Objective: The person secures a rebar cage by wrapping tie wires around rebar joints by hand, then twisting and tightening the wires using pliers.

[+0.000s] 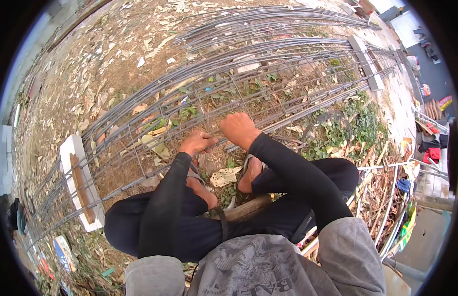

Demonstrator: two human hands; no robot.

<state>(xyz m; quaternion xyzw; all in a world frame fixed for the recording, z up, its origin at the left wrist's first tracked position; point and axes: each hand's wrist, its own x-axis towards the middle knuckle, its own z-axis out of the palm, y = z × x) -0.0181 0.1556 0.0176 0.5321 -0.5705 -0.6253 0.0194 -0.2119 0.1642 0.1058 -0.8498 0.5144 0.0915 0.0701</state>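
Ground (135, 54) broad and uneven, brown soil strewn with pale flakes and dry scraps; footing could slip if weight shifts abruptly. Rebar cage (237, 91) lies across it, directly in front of the low-crouched person, running from lower left to upper right. Risk judged: pressure on one side could roll or shift the cage, since it seems propped at only a few places. Material: slender grey steel rods, long and nearly parallel, crossed by thinner members into open rectangles. Separate bar bundle (273, 19) beyond it, loosely gathered. Leafy plants (359, 118) beside the near edge, soft and tangled; they could hide or snag small pieces. Far support (365, 61) and near support (79, 182): pale, straight-edged slabs, each with a brown strip; tipping of either would presumably drop that end. Near bar (140, 180) runs toward the hands, smooth-looking and round. Right hand (239, 129) curled into a fist just beyond this bar; contents hidden, cannot tell whether it clamps anything. Left hand (197, 143) just beside it, thumb and fingers pinched together at the bar; cannot tell what lies between. Bare skin could be scratched by a slip against a rod end. Perforated scrap (225, 176) between the feet: flat, yellowish, irregular, dotted with dark holes.
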